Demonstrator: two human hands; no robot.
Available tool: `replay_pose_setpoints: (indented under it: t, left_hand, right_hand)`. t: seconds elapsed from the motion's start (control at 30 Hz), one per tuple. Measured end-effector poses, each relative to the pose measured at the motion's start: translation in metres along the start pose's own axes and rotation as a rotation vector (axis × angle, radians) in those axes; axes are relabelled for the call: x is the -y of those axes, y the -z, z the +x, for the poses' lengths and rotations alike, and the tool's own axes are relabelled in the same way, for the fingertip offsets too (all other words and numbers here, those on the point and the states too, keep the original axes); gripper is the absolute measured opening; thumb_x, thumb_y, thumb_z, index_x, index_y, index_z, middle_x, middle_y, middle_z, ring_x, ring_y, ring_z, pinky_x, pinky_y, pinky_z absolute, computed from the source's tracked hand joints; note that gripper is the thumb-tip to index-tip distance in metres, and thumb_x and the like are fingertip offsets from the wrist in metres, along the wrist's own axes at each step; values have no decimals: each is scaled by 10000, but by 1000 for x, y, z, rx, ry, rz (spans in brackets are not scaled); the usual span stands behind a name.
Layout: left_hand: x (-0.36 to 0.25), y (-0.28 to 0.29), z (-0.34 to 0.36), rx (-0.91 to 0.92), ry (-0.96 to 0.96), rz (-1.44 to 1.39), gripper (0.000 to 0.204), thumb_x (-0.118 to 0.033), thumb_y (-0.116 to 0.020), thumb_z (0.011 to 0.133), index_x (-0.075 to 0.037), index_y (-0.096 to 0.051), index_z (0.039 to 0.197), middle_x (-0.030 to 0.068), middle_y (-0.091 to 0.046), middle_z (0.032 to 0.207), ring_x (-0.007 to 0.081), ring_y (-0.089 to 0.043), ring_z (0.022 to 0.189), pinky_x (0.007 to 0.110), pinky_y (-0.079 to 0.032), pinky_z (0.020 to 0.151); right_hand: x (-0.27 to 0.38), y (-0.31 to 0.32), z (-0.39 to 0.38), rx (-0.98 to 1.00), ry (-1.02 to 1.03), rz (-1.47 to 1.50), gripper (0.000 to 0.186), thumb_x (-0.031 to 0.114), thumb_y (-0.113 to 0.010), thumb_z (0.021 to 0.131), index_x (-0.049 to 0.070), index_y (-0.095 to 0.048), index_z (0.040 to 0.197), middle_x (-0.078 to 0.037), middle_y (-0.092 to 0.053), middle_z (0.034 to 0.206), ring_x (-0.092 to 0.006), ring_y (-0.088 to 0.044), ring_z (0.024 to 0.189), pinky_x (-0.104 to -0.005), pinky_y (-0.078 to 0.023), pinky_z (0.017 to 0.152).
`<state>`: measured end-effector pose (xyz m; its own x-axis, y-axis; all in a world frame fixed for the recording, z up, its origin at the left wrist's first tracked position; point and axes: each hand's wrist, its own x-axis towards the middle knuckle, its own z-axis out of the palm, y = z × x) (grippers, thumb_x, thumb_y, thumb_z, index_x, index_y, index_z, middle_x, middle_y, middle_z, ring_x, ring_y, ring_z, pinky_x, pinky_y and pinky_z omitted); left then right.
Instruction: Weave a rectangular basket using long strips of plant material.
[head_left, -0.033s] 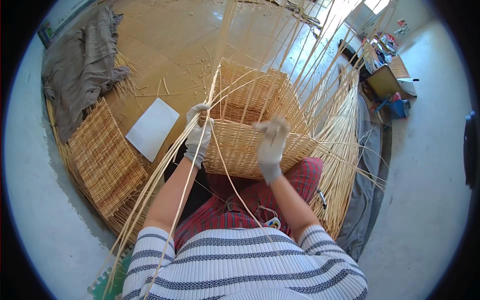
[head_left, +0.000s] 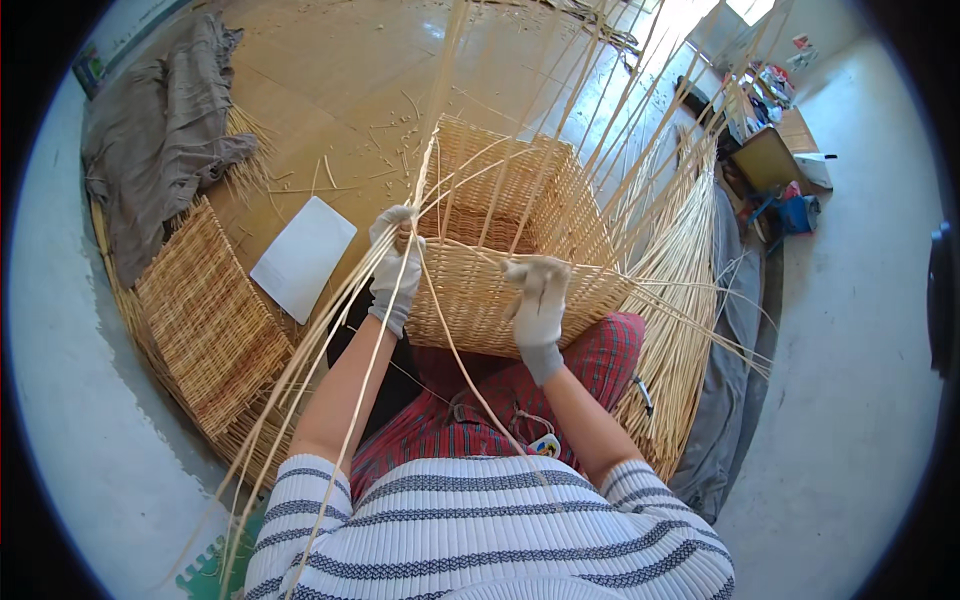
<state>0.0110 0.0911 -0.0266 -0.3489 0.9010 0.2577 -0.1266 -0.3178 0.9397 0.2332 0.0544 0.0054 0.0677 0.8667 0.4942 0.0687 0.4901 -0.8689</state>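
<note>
My gloved left hand (head_left: pixel 392 255) is closed around several pale cane strands (head_left: pixel 355 300) at the left front corner of a square woven basket (head_left: pixel 460 305), which sits on my lap with tall loose stakes rising from its walls. One long strand hangs from this corner down across my lap. My gloved right hand (head_left: pixel 532 295) is at the basket's front wall, just below the top edge, with its fingers bent and somewhat smeared by motion; whether they grip the weave cannot be told.
A woven panel (head_left: pixel 205 320) and a white sheet (head_left: pixel 302 258) lie to the left, below a crumpled cloth (head_left: pixel 150 150). A large bundle of cane (head_left: pixel 670 340) lies on the right on grey fabric, with a cluttered low cabinet (head_left: pixel 760 170) behind it. Cane offcuts litter the floor (head_left: pixel 320 80).
My right hand has shifted slightly downward and left along the front wall. My left hand and the basket are almost unchanged.
</note>
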Motion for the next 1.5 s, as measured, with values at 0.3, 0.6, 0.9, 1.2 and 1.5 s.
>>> replay_pose_setpoints:
  t: [0.3, 0.6, 0.9, 1.2, 1.5]
  left_hand:
    - [-64, -76, -42, 88, -284, 374, 226, -235, -547, 1048, -17, -606, 1048, 103, -670, 985, 149, -688, 855, 296, -540, 642]
    - [-55, -78, -7, 361, 341, 720, 249, -314, -619, 1013, -72, -616, 1076, 77, -652, 777, 162, -635, 523, 331, -496, 499]
    - [-55, -142, -68, 628, -318, 1331, 697, -69, -572, 903, -309, -408, 1537, 163, -539, 1328, 324, -669, 812, 442, -562, 719]
    - [-70, -186, -62, 584, -721, 985, 625, -21, -548, 891, -265, -518, 1466, 153, -551, 1242, 326, -649, 958, 444, -532, 861]
    - [-38, -235, -74, 855, -408, 1285, 621, -58, -513, 939, -300, -407, 1501, 158, -556, 1160, 280, -722, 679, 395, -568, 518]
  right_hand:
    - [17, 35, 3, -296, -587, 126, 194, 56, -632, 992, 11, -602, 1178, -88, -695, 1070, -158, -701, 949, -323, -590, 791]
    - [45, 9, 107, -6, 132, -312, 598, -56, -531, 910, 83, -409, 1478, -160, -674, 1139, -191, -670, 855, -359, -585, 784]
    - [47, 52, 93, -172, 226, -907, 323, 71, -557, 1001, 96, -575, 1322, -130, -674, 1115, -229, -657, 1095, -339, -532, 912]
    - [12, 182, 1, -339, -248, -361, 419, 91, -639, 930, 72, -558, 1341, -100, -660, 1167, -213, -671, 1010, -336, -530, 859]
    - [13, 194, 37, -250, -286, -1196, 362, 142, -625, 944, 83, -624, 1301, -150, -741, 1042, -308, -705, 895, -427, -518, 813]
